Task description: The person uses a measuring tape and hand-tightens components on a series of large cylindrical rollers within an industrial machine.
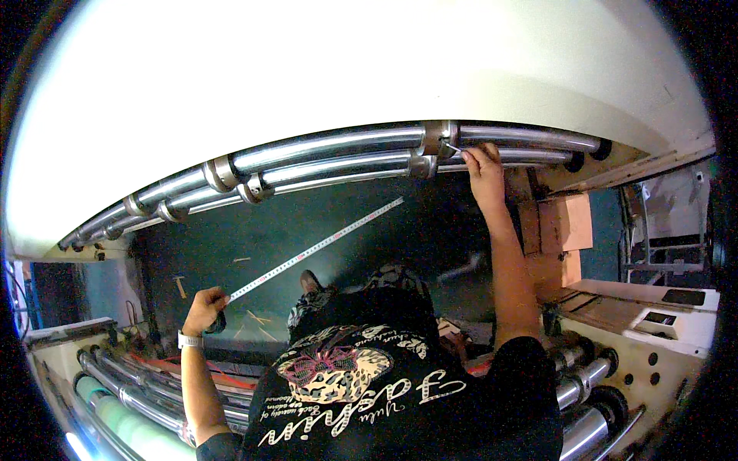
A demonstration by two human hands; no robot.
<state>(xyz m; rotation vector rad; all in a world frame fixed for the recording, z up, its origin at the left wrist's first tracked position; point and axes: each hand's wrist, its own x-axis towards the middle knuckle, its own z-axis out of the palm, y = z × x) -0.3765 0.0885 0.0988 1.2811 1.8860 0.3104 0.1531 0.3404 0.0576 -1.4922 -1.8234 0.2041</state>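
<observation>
My left hand (204, 310) is closed around a tape measure, whose dark case shows partly below the fingers. Its white tape (317, 247) is drawn out and slants up to the right, the free end in the air below the shafts. My right hand (483, 164) pinches a thin silver tool (455, 149) that looks like a hex key. The tool's tip meets a metal collar (435, 139) on the upper steel shaft (330, 142). Directly below, another collar (420, 165) sits on the lower shaft (338, 168).
More collars (221, 174) ring both shafts toward the left. A large white machine panel (369, 61) rises beyond them. Steel rollers (588, 434) run behind me on both sides. A hammer (180, 287) and thin sticks (260, 320) lie on the dark floor. Cardboard (575, 223) stands at the right.
</observation>
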